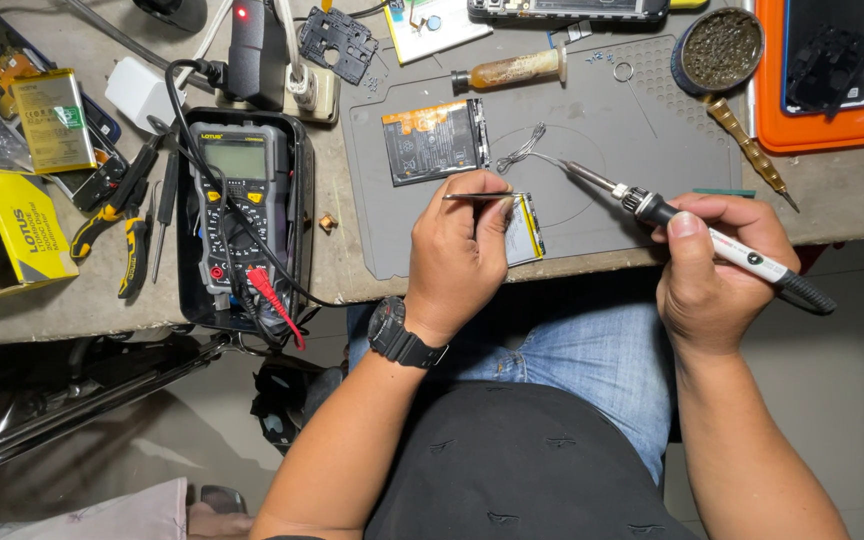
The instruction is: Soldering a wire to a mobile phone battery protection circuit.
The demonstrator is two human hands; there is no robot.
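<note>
Carefully, the left hand (457,255) pinched thin, stiff tweezers (482,196) over the small, fragile-looking battery (524,228) on the table's grey mat (592,130), while the right hand (717,270) clenched the soldering iron (692,230) by its insulated handle.

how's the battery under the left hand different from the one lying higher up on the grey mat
The battery under the left hand is mostly hidden by the left hand, showing a pale face with a yellow edge; the upper battery lies fully in view, dark with an orange patch. The lower one sits at the mat's near edge, the upper one further in. Both are flat, rectangular and lie on the grey mat.
</note>
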